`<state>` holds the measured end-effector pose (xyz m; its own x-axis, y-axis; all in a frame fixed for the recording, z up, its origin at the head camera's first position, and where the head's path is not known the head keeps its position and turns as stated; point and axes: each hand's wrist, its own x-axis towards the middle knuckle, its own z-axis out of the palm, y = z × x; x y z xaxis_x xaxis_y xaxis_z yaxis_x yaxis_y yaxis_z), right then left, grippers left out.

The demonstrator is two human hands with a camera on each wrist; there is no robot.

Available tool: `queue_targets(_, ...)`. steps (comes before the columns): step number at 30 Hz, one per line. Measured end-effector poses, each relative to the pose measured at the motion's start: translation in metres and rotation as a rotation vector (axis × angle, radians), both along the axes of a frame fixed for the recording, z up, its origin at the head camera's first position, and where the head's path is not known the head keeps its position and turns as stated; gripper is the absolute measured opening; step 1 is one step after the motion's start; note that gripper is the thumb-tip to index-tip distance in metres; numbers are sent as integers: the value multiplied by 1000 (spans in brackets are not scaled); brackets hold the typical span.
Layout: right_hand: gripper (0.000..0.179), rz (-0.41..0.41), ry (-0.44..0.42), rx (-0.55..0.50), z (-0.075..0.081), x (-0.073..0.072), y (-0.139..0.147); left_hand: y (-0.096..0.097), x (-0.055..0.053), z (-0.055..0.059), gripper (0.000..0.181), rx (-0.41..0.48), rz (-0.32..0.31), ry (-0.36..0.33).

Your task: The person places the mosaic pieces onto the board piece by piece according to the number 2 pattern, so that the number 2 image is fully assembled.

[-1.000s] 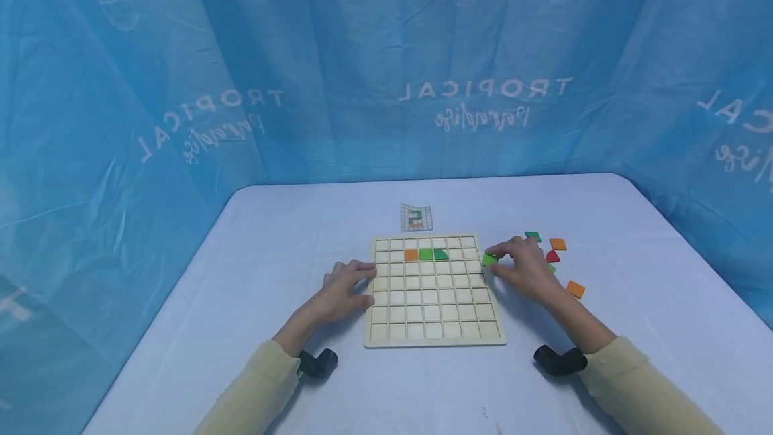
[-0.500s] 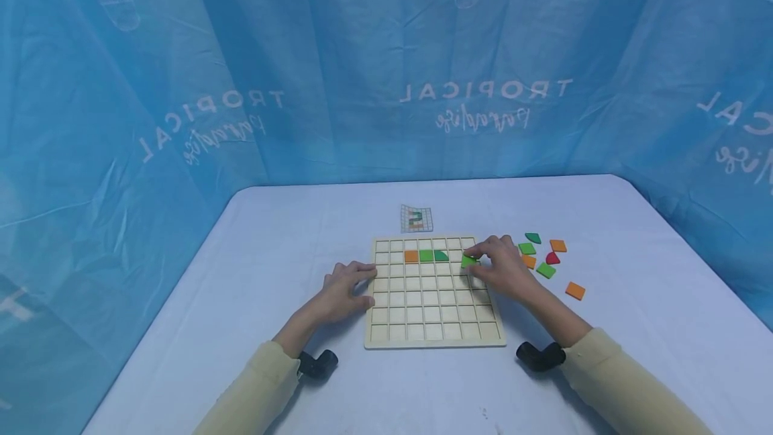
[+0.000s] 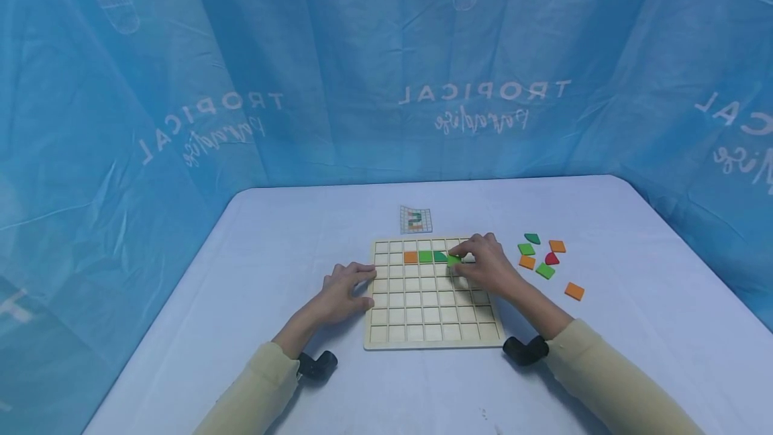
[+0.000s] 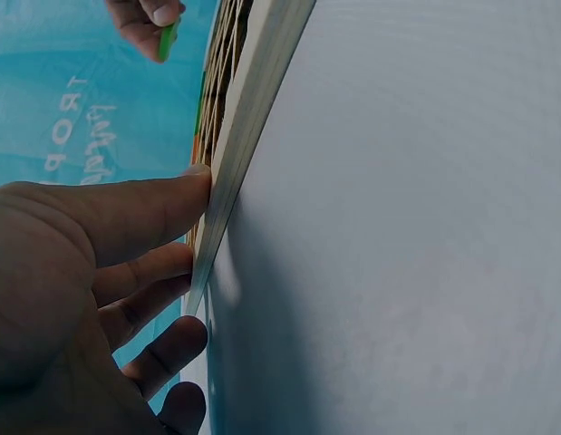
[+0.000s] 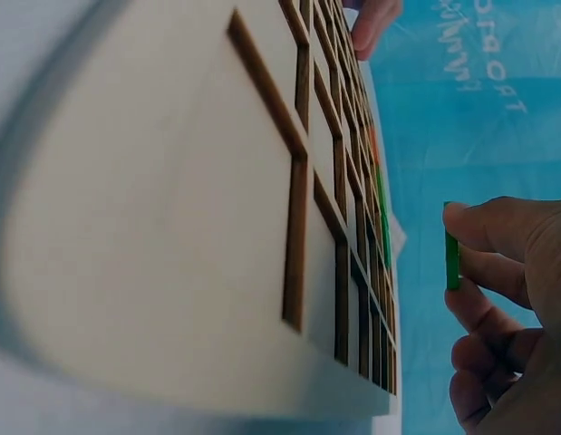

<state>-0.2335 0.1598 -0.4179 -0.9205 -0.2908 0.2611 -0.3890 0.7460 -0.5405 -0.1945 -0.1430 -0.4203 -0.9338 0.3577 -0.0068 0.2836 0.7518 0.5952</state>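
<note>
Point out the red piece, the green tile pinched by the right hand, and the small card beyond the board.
Red piece (image 3: 552, 258): head view, middle of its upper face.
Pinched green tile (image 5: 452, 258): right wrist view, on its thin edge.
Small card (image 3: 415, 220): head view, middle of its printed side.

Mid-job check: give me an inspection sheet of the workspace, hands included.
Surface: white table; small dark marks near its front.
Job's things: pale wooden grid board, with an orange square tile, a light green square tile and a curved-sided dark green tile in one row; seven loose orange, green and red flat tiles to its right; grid-patterned card behind it.
Clutter: nothing seen.
Hands: left hand touches the board's left edge; right hand pinches another light green tile above the board.
Cables: nothing seen.
Surroundings: blue curtain with white lettering at back and sides.
</note>
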Motion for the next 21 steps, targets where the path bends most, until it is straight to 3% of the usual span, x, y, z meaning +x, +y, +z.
queue_targets(21,26,97,-32,52,1,-13,-14,-1,0,-1,55,-12,7,-3)
